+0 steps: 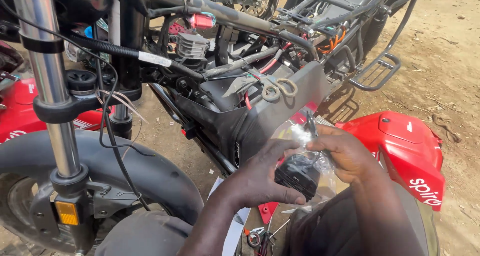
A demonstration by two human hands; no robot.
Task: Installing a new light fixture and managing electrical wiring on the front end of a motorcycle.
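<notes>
Head view: the 2 hands work in a tight gap, bounded by the stripped motorcycle frame (240, 101) ahead, the front wheel (100, 171) to the left and a red body panel (400, 146) to the right. Open dirt ground (445, 61) lies beyond. The left hand (260, 178) is closed around a black part (298, 175), held inside a clear plastic bag (300, 136). The right hand (345, 153) pinches the bag just above the part.

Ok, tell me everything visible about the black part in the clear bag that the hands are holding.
The black part is a small boxy piece, plastic by its look, with a ribbed face. It sits inside a crinkled clear plastic bag. The left hand cups it from below; the right hand pinches the bag above. It is held beside the stripped motorcycle frame.
</notes>
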